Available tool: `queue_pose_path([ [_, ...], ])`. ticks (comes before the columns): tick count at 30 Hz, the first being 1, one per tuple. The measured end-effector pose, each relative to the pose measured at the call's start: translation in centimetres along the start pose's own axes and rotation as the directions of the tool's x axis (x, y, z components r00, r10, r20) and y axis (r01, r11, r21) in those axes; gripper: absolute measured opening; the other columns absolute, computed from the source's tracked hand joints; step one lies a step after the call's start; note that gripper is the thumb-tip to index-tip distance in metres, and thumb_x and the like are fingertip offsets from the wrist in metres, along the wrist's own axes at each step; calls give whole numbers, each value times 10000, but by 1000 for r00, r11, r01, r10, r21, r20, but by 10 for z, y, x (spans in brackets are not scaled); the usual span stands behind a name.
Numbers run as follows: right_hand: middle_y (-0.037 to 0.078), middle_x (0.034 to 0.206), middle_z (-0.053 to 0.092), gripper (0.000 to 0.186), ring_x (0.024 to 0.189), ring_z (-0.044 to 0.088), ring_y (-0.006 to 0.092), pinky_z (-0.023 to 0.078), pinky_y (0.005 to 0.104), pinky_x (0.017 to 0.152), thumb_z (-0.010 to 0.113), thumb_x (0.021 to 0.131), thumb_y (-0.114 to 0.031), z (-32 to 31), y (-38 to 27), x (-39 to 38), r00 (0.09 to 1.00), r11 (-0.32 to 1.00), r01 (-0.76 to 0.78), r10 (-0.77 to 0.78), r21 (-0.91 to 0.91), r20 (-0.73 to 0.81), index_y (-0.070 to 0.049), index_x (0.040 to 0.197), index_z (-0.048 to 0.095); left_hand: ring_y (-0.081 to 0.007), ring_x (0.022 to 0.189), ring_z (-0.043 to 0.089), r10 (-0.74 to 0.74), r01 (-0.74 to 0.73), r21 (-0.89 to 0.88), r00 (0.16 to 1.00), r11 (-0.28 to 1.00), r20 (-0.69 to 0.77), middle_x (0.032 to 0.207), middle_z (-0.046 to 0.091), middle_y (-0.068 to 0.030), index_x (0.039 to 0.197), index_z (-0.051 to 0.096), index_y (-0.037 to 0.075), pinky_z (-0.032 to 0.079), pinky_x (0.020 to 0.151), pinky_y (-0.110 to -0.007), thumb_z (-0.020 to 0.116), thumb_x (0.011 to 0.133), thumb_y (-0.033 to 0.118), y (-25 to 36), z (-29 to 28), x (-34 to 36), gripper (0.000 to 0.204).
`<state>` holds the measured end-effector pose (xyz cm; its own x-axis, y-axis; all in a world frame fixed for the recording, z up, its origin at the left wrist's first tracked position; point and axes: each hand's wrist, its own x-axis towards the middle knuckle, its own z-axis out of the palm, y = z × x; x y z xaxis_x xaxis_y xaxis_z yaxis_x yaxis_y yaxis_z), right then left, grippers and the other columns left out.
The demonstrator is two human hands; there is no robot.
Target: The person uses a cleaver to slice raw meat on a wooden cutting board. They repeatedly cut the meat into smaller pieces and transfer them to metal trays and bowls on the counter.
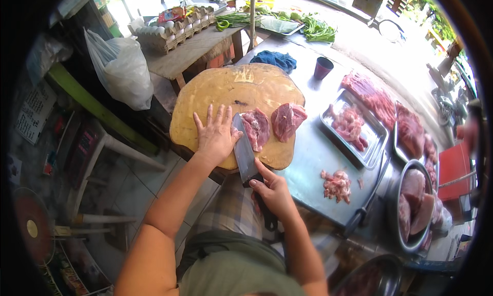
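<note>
On a thick wooden chopping block (205, 90) lie two pieces of raw red meat: a nearer piece of meat (258, 129) and, to its right, a second piece of meat (287, 121). My right hand (272, 191) is wrapped round the black handle of a broad knife (243, 149). The blade rests along the left side of the nearer piece, touching or nearly touching it. Flat on the block, left of the blade, my left hand (216, 134) has its fingers spread and its thumb close to the blade. Nothing shows in it.
Right of the block, a metal table bears a tray of meat (326, 122), meat scraps (336, 187), a sharpening rod (354, 221), a dark cup (323, 68) and a blue cloth (275, 61). A metal bowl of meat (403, 208) stands nearer. Egg trays (172, 36) and a white bag (120, 70) are at left.
</note>
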<state>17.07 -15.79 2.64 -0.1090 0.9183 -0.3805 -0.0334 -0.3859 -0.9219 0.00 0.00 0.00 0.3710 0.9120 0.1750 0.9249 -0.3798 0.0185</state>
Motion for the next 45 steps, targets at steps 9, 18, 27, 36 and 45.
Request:
queue_pose_path([
  [9, 210, 814, 694, 746, 719, 709, 358, 577, 451, 651, 638, 846, -61, 39, -27, -13, 936, 360, 185, -349, -914, 52, 39, 1541, 387, -332, 1246, 530, -174, 167, -331, 985, 929, 6, 1188, 614, -104, 984, 649, 73, 304, 1113, -652, 728, 832, 196, -12, -7, -3, 211],
  [18, 136, 756, 614, 698, 604, 651, 310, 539, 421, 561, 634, 853, -44, 55, -32, -30, 902, 318, 194, -429, -928, 41, -71, 1532, 476, -333, 1120, 597, -174, -14, -626, 956, 780, -237, 1112, 659, -106, 986, 653, 70, 385, 1008, -498, 642, 820, 78, -34, 12, -13, 166],
  [27, 190, 816, 648, 704, 696, 671, 383, 544, 486, 647, 649, 903, -81, 26, -38, -38, 837, 570, 213, -525, -793, -152, -64, 1564, 408, -379, 1046, 598, -53, -189, -668, 944, 720, -324, 1084, 635, -181, 950, 667, 32, 480, 955, -449, 705, 878, 76, -4, -7, -16, 92],
  [36, 257, 879, 700, 676, 822, 688, 450, 544, 516, 741, 660, 907, -85, 20, -29, -32, 924, 707, 223, -372, -671, -85, -48, 1540, 427, -256, 776, 720, -95, -40, -785, 987, 618, -126, 774, 675, -139, 876, 661, -33, 549, 705, -342, 702, 858, -17, -19, -5, -9, 47],
  [45, 213, 814, 688, 604, 730, 699, 389, 560, 496, 671, 624, 925, -107, 32, -29, -27, 923, 510, 186, -385, -840, -29, -24, 1503, 467, -391, 772, 690, -71, -19, -712, 993, 702, -96, 785, 685, -210, 840, 650, -34, 537, 719, -446, 682, 781, -11, -13, -14, 2, 71],
])
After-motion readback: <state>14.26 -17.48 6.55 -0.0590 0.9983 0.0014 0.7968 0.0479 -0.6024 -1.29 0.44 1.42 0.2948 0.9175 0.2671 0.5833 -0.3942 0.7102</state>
